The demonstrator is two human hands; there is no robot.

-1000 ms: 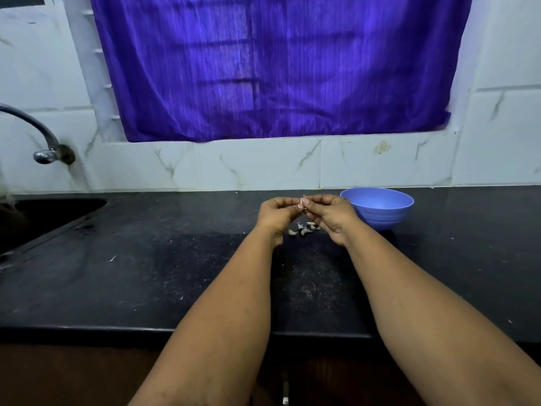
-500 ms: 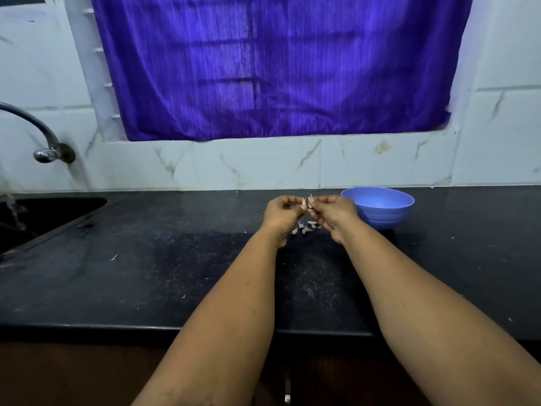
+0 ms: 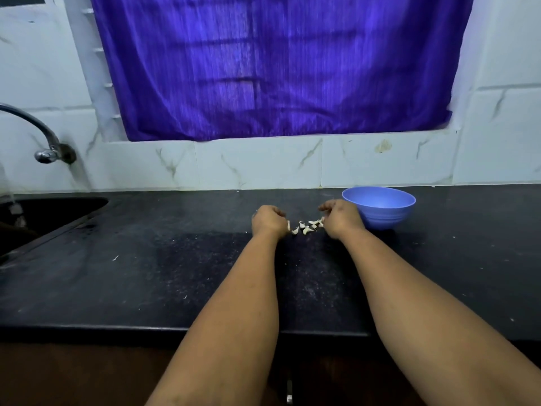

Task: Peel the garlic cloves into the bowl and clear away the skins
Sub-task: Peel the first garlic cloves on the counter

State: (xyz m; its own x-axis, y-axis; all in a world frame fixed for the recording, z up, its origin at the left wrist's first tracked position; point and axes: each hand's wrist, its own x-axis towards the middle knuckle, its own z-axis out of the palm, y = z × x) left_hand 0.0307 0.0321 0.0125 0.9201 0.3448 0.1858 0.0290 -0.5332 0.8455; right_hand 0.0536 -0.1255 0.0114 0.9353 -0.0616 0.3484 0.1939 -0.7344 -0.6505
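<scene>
I see both hands low over the black counter point(image 3: 146, 288), apart from each other. My left hand point(image 3: 268, 221) is curled into a loose fist; I cannot tell what it holds. My right hand point(image 3: 341, 216) is curled too, fingers bent down, just beside the blue bowl point(image 3: 380, 209) on its right. Between the hands lies a small scatter of pale garlic pieces point(image 3: 306, 227). A tap point(image 3: 44, 142) and sink point(image 3: 52, 212) sit far left, a purple curtain point(image 3: 278, 68) beyond.
</scene>
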